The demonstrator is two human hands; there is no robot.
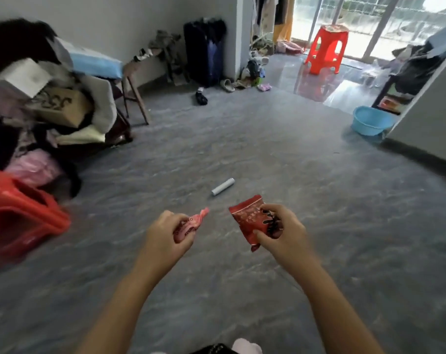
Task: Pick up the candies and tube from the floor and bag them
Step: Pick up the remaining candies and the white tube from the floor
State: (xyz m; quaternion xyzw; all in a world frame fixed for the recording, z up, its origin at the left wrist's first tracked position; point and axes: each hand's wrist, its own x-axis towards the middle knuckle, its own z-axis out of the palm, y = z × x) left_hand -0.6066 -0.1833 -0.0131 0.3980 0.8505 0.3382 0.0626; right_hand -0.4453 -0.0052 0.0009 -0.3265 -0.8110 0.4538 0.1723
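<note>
My left hand (165,232) is closed around pink wrapped candies (192,222), one twisted wrapper end sticking out to the right. My right hand (280,231) pinches a small dark red foil bag (247,218) by its right side, held above the floor. The two hands are level with each other, a short gap between them. A white tube (223,186) lies on the grey floor just beyond the hands, tilted up to the right, touched by neither hand.
A red plastic stool (20,213) lies tipped at the left. Behind it is a pile of clothes and boxes (48,103). A blue basin (371,120) sits at the right by a wall corner. Another red stool (327,48) stands near the far glass door.
</note>
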